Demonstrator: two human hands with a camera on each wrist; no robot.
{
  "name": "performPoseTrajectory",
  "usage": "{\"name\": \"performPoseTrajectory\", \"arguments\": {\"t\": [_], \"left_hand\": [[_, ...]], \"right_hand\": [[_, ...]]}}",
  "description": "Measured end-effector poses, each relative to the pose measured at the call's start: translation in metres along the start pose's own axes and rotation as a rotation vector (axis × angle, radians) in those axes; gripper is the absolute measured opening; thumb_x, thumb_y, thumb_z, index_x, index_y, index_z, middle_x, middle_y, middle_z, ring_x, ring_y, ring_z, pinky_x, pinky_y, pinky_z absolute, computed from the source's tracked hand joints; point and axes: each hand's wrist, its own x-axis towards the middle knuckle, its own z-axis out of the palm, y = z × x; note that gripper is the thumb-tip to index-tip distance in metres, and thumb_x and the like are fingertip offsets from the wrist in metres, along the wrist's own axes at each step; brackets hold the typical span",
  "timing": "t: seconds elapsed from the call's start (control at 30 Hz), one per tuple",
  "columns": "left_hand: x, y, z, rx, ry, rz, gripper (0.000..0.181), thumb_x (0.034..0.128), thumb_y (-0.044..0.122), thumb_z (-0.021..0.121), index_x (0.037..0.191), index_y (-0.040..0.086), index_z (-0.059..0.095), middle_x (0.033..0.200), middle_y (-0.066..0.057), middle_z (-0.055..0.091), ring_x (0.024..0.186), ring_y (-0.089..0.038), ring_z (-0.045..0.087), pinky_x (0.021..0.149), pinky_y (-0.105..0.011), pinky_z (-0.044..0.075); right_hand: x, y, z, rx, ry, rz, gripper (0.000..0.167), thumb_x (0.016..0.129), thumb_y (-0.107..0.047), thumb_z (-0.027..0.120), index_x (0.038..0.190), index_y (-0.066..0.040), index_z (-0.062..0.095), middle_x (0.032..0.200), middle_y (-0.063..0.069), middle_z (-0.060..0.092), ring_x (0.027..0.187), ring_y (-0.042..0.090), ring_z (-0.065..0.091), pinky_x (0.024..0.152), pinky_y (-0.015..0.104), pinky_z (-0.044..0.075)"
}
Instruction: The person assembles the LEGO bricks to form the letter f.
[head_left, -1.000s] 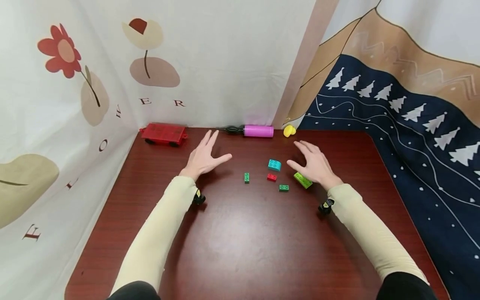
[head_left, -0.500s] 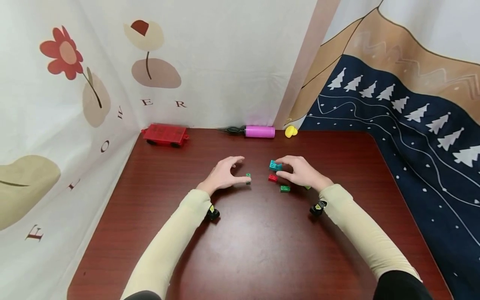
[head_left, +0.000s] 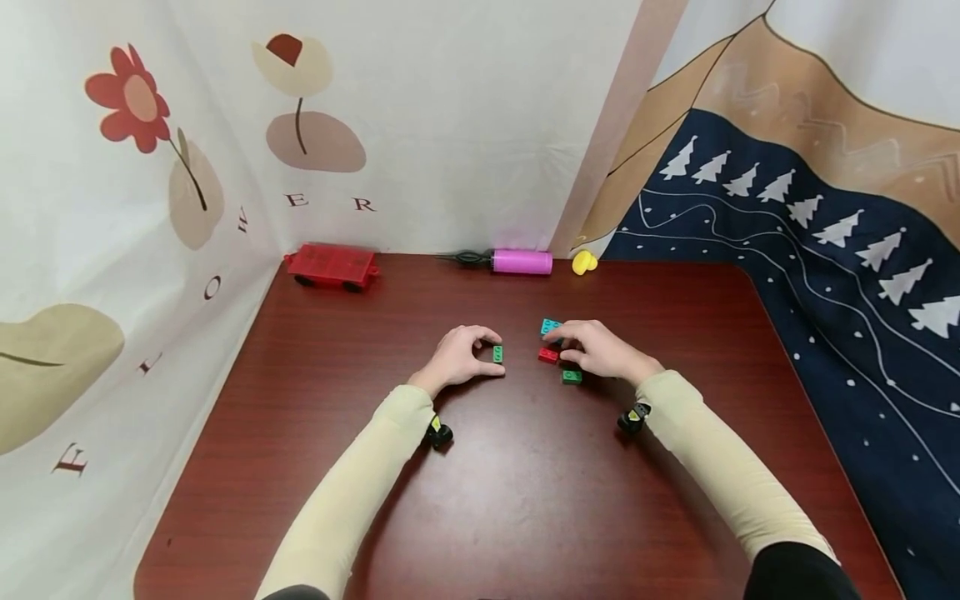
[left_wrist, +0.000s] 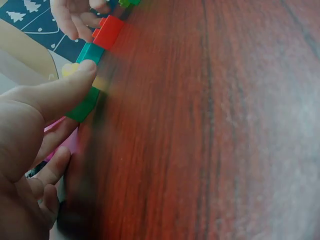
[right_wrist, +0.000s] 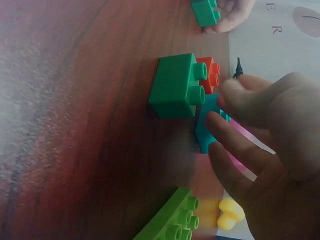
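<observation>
My left hand has its thumb and forefinger on either side of a small green brick, with narrow gaps visible in the head view. In the left wrist view the thumb partly covers that brick. My right hand hovers with curved, parted fingers beside a turquoise brick and a red brick, pinching neither. Whether a fingertip touches the turquoise brick is unclear. A second green brick stands just nearer to me. A longer lime-green brick shows in the right wrist view; the right hand hides it from the head view.
Along the back edge of the brown table lie a red wheeled toy wagon, a purple cylinder with a black tapered end, and a small yellow object. Printed cloths hang behind and at both sides.
Both hands have come inward and toward each other. The left hand has lowered around the small green brick, and the right has moved left from above the lime-green brick to the turquoise and red bricks.
</observation>
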Motion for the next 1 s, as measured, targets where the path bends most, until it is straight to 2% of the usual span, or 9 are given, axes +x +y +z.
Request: {"name": "performPoseTrajectory", "arguments": {"t": [0.13, 0.23, 0.57, 0.77, 1.0], "left_hand": [[0.000, 0.000, 0.002, -0.022, 0.008, -0.014, 0.045, 0.0787, 0.036, 0.095, 0.118, 0.022, 0.077, 0.109, 0.005, 0.072, 0.101, -0.018, 0.059, 0.091, -0.038, 0.049], [0.000, -0.001, 0.004, -0.034, 0.021, -0.014, 0.040, 0.0791, 0.035, 0.094, 0.114, 0.023, 0.078, 0.105, 0.007, 0.072, 0.100, -0.018, 0.058, 0.090, -0.037, 0.049], [0.005, -0.002, 0.005, -0.059, 0.051, -0.010, 0.039, 0.0783, 0.037, 0.095, 0.112, 0.025, 0.079, 0.104, 0.009, 0.074, 0.095, -0.016, 0.059, 0.087, -0.035, 0.048], [0.005, -0.005, 0.007, -0.073, 0.061, -0.027, 0.041, 0.0784, 0.040, 0.094, 0.114, 0.027, 0.078, 0.106, 0.011, 0.075, 0.096, -0.015, 0.058, 0.086, -0.034, 0.048], [0.004, -0.006, 0.007, -0.116, 0.081, -0.025, 0.038, 0.0767, 0.037, 0.096, 0.108, 0.026, 0.077, 0.106, 0.012, 0.076, 0.095, -0.015, 0.058, 0.086, -0.034, 0.048]], "right_hand": [[0.003, 0.002, 0.001, 0.012, -0.070, -0.004, 0.046, 0.097, 0.002, 0.071, 0.141, -0.008, 0.066, 0.138, 0.010, 0.066, 0.108, 0.025, 0.069, 0.097, 0.045, 0.057], [0.005, 0.004, 0.003, 0.007, -0.093, -0.009, 0.049, 0.096, 0.000, 0.073, 0.143, -0.010, 0.064, 0.138, 0.007, 0.066, 0.108, 0.022, 0.067, 0.095, 0.043, 0.057], [0.011, 0.006, 0.007, 0.004, -0.086, -0.031, 0.040, 0.094, -0.005, 0.078, 0.134, -0.012, 0.073, 0.127, 0.003, 0.071, 0.099, 0.018, 0.064, 0.087, 0.037, 0.057], [0.012, 0.007, 0.008, -0.014, -0.088, 0.002, 0.037, 0.096, -0.010, 0.078, 0.133, -0.013, 0.073, 0.123, 0.002, 0.070, 0.097, 0.017, 0.063, 0.086, 0.035, 0.056], [0.013, 0.008, 0.008, -0.023, -0.097, 0.027, 0.040, 0.095, -0.010, 0.079, 0.134, -0.014, 0.071, 0.124, 0.003, 0.068, 0.097, 0.018, 0.062, 0.088, 0.036, 0.056]]}}
